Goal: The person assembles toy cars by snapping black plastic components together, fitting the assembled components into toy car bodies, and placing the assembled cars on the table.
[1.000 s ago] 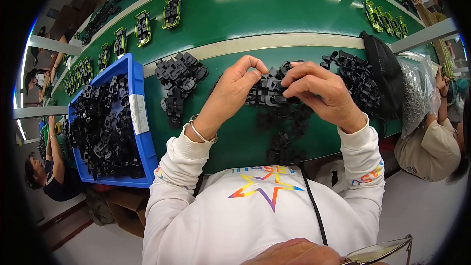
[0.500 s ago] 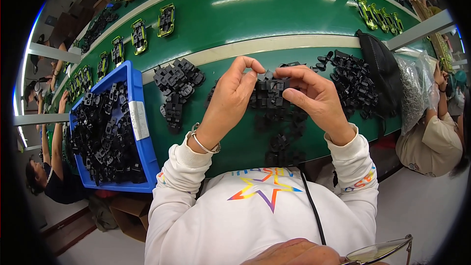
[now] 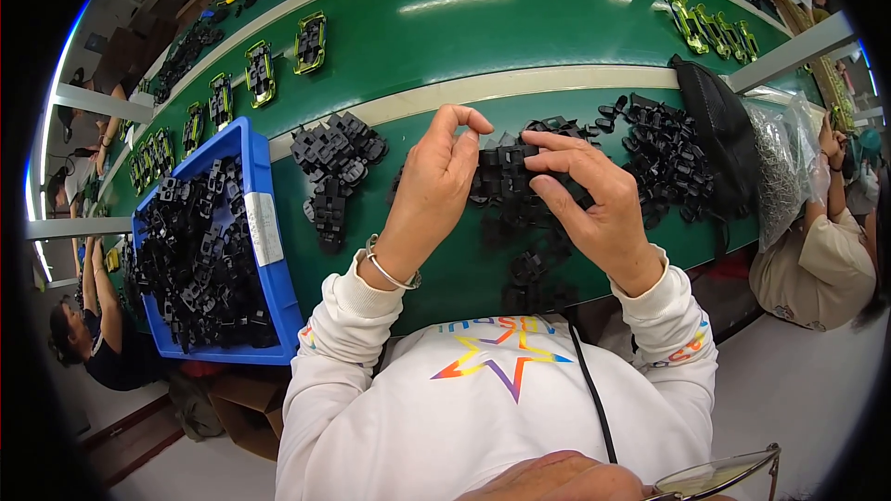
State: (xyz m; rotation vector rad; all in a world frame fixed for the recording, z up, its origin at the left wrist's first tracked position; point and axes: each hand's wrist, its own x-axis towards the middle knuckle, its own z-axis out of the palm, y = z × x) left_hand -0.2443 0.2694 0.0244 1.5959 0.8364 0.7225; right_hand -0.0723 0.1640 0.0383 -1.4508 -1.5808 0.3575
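Between my two hands is a black plastic part point(image 3: 504, 173) with blocky raised sections, above the green bench. My left hand point(image 3: 429, 176) is curled at its left side, index finger and thumb bent, the other fingers hidden. From the right, my right hand point(image 3: 599, 209) reaches the part with its thumb and fingertips at the edge. Under and around my hands lie more loose black parts point(image 3: 529, 269), dark and partly blurred. Left of my left hand sits a heap of similar black blocky parts point(image 3: 339, 153).
A blue bin point(image 3: 283, 288) full of black parts stands at the left. Small black pieces point(image 3: 670, 153) are heaped at the right, beside a black bag point(image 3: 715, 139) and a clear bag of metal pieces point(image 3: 778, 167). Lime-and-black assemblies point(image 3: 261, 72) line the green belt point(image 3: 445, 37); other people sit around.
My right hand has shifted slightly down, its thumb and fingers now at the part's right edge. Assemblies on the belt have moved slightly left. A person's hand at the far left top has moved up.
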